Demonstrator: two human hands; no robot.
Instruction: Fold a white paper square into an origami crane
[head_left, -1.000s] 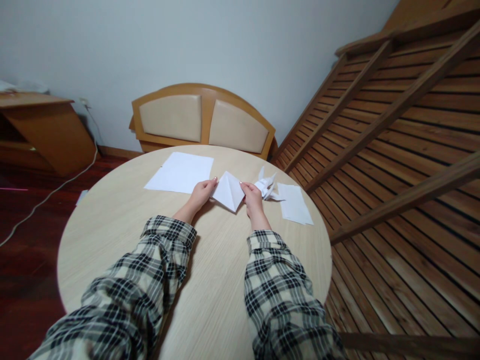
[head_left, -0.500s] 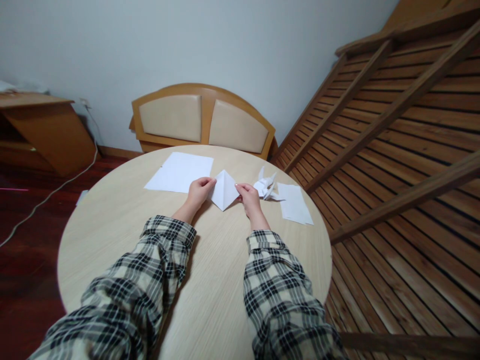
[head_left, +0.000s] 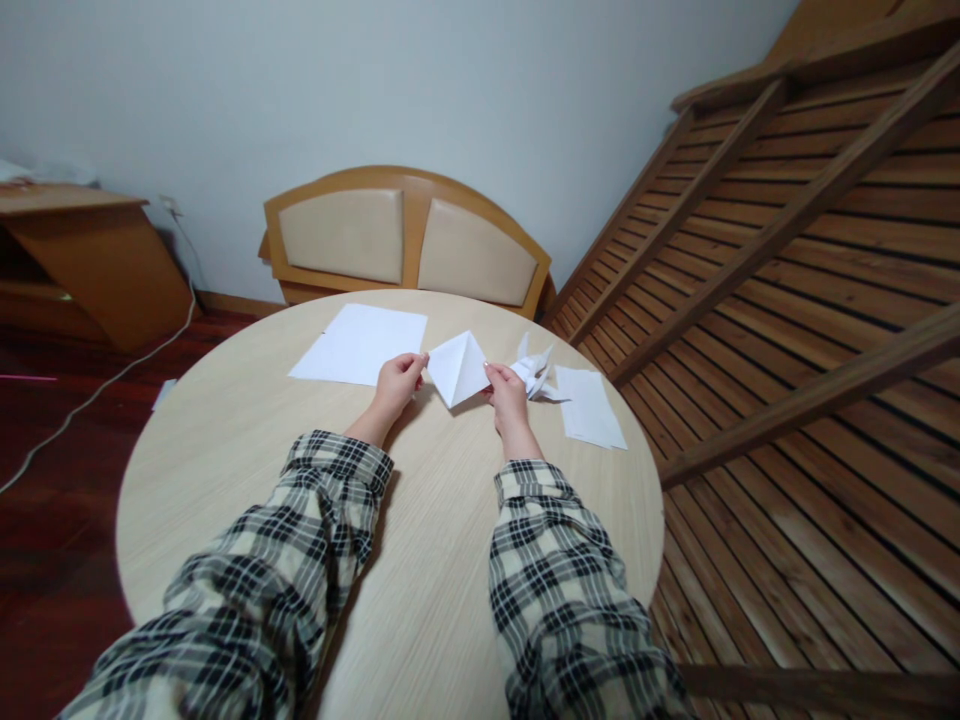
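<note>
A white folded piece of paper, diamond-shaped with a crease down its middle, is held up over the table between my hands. My left hand is closed, its thumb and finger pinching the left corner. My right hand pinches the opposite corner, fingers curled behind it. Just beyond my right hand lie folded white paper figures with pointed tips, partly overlapping one another. Past my left hand, a flat stack of white paper rests on the tabletop.
Smaller white paper sheets lie near the right edge of the round wooden table. A padded headboard stands behind it. Wooden slats lean at the right. On the left are a desk and a white cable.
The folded paper has shifted a little right and tilted clockwise. My right hand has moved slightly right with its corner; my left hand has moved only slightly left.
</note>
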